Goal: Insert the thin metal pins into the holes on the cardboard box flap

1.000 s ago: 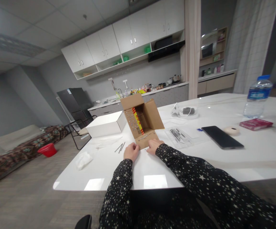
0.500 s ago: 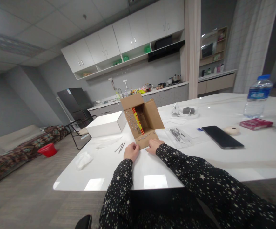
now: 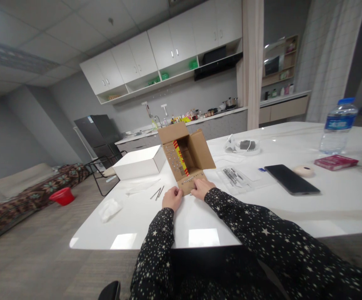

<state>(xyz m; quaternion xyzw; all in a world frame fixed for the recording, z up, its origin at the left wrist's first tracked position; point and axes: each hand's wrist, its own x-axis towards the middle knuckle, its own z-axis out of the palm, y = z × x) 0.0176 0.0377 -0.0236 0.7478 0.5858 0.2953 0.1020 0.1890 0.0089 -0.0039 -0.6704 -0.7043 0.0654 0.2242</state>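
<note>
An open brown cardboard box (image 3: pixel 185 155) lies on its side on the white table (image 3: pixel 262 208), its mouth toward me, with a red and yellow strip inside. Rows of small metal pins stud its left flap and its bottom flap (image 3: pixel 192 182). My left hand (image 3: pixel 172 198) pinches the near left corner of the bottom flap. My right hand (image 3: pixel 201 188) rests on that flap's near right part, fingers on the card. Whether either hand holds a pin is too small to tell.
A white box (image 3: pixel 138 163) stands left of the cardboard box, with loose metal rods (image 3: pixel 157 193) and a crumpled tissue (image 3: pixel 109 208) nearer me. To the right lie a clear tray of tools (image 3: pixel 233 178), a black phone (image 3: pixel 291 179), a tape roll (image 3: pixel 304 171), a red packet (image 3: pixel 335 162) and a water bottle (image 3: pixel 337 126).
My right hand has crept slightly up onto the bottom flap. The left hand and the box have not moved.
</note>
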